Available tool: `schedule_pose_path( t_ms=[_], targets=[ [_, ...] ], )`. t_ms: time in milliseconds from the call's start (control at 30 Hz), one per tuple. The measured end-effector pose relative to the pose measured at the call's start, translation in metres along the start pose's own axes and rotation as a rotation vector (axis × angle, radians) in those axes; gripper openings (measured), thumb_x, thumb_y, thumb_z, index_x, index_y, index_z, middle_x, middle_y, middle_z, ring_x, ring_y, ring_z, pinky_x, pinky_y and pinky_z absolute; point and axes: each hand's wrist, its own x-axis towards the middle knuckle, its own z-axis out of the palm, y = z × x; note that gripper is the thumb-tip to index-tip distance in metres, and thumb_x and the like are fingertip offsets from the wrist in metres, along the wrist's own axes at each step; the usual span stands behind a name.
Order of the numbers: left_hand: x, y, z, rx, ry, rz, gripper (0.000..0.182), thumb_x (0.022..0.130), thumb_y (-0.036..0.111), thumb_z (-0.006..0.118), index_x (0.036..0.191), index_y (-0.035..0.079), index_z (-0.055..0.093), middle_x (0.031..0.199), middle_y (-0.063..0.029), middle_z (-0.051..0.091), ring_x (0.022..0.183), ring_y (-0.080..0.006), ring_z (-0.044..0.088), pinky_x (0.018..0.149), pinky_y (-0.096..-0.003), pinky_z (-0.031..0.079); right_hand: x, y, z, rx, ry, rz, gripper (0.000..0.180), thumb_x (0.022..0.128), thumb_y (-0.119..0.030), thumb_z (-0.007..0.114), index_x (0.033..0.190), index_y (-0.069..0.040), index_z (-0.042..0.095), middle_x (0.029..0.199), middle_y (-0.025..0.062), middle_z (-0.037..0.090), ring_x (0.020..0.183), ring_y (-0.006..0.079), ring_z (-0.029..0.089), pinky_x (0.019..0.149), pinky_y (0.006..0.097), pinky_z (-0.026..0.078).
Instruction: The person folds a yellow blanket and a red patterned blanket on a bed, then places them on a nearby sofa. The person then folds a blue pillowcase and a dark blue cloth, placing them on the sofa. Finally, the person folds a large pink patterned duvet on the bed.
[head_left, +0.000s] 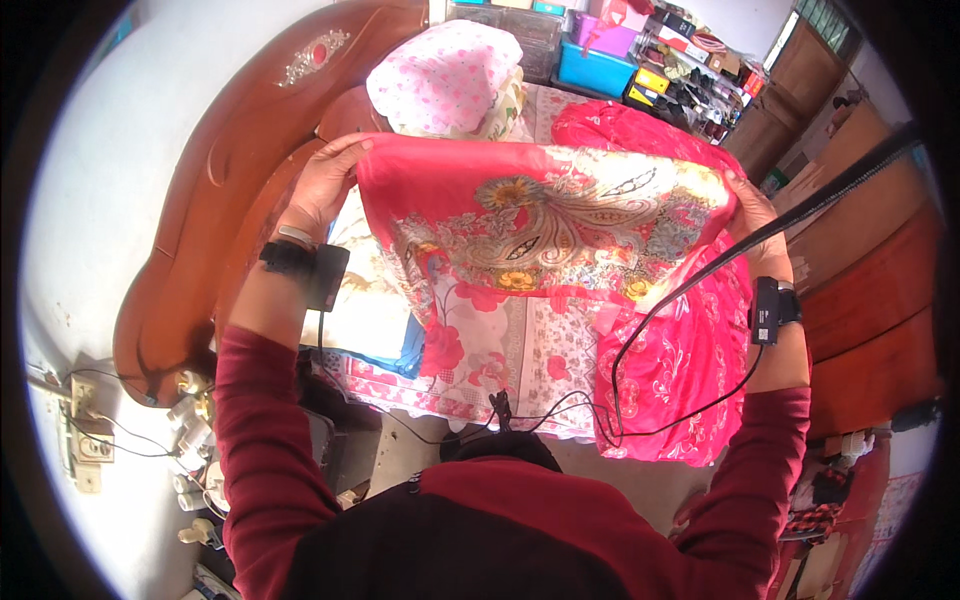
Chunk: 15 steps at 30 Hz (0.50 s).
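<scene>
A red scarf-like cloth with paisley and flower print (555, 217) hangs stretched between my two hands above a bed. My left hand (330, 176) grips its upper left corner, the thumb on top of the edge. At the opposite end, my right hand (750, 206) pinches the upper right edge, its fingers partly hidden behind the fabric. Under the cloth lies a flowered bed sheet (487, 352). A bright pink-red patterned quilt (667, 382) is bunched along the right side of the bed. Pale folded bedding (360, 300) with a blue edge lies at the left.
A curved wooden headboard (195, 225) borders the left. A pink-dotted white bundle (446, 79) rests at the bed's far end, near a blue storage bin (592, 69). Black cables (555, 420) from devices on both wrists droop before my torso; a thicker black cable (817, 191) crosses at right.
</scene>
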Motion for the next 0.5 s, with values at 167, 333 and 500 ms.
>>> schedule_pose_path(
  t_ms=[167,333,500],
  targets=[
    [0.005,-0.011,-0.023,0.045,0.061,0.012,0.022,0.088,0.011,0.063,0.107,0.002,0.063,0.099,-0.0052,0.066,0.091,-0.0134,0.061,0.082,-0.0257,0.049,-0.018,0.002,0.015,-0.015,-0.128,0.126,0.026,0.087,-0.021,0.065,0.107,-0.004,0.065,0.100,0.0041,0.069,0.092,0.0151,0.064,0.085,0.0316,0.049],
    [0.021,-0.039,-0.037,0.492,0.179,-0.009,0.028,0.089,0.013,0.060,0.115,0.002,0.060,0.102,-0.0054,0.065,0.092,-0.0122,0.059,0.080,-0.0236,0.046,-0.031,0.007,0.040,-0.053,-0.121,0.087,0.028,0.087,-0.023,0.065,0.106,-0.002,0.065,0.096,0.0049,0.068,0.088,0.0147,0.064,0.079,0.0283,0.051],
    [0.007,-0.051,0.066,0.571,-0.183,0.057,0.035,0.089,0.026,0.062,0.116,0.003,0.060,0.097,-0.0044,0.064,0.085,-0.0104,0.060,0.073,-0.0239,0.046,-0.035,0.024,0.087,-0.209,-0.019,0.011,0.018,0.085,-0.016,0.068,0.098,-0.002,0.065,0.091,0.0037,0.066,0.080,0.0117,0.060,0.074,0.0276,0.049]
  ],
)
